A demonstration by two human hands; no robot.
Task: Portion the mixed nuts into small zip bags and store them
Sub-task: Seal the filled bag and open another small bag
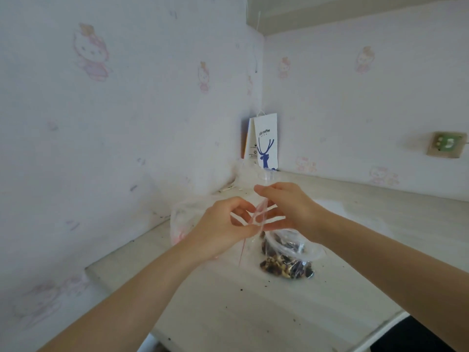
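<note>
Left hand [223,224] and right hand [286,207], fingers [238,202] curled, pinch a seemingly empty zip bag [258,212]; paper bag [265,141] behind reads "coffee".

Soft, even daylight; wide-angle edge distortion.

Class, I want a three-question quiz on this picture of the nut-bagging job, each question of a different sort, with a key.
1. True or false: the left hand and the right hand both hold the zip bag.
2. Where does the nut bag lie? A: on the table. B: on a shelf. C: on the floor.
3. Fill in: the paper bag in the corner bears a blue ____.
Key: 1 true; 2 A; 3 deer.
</note>
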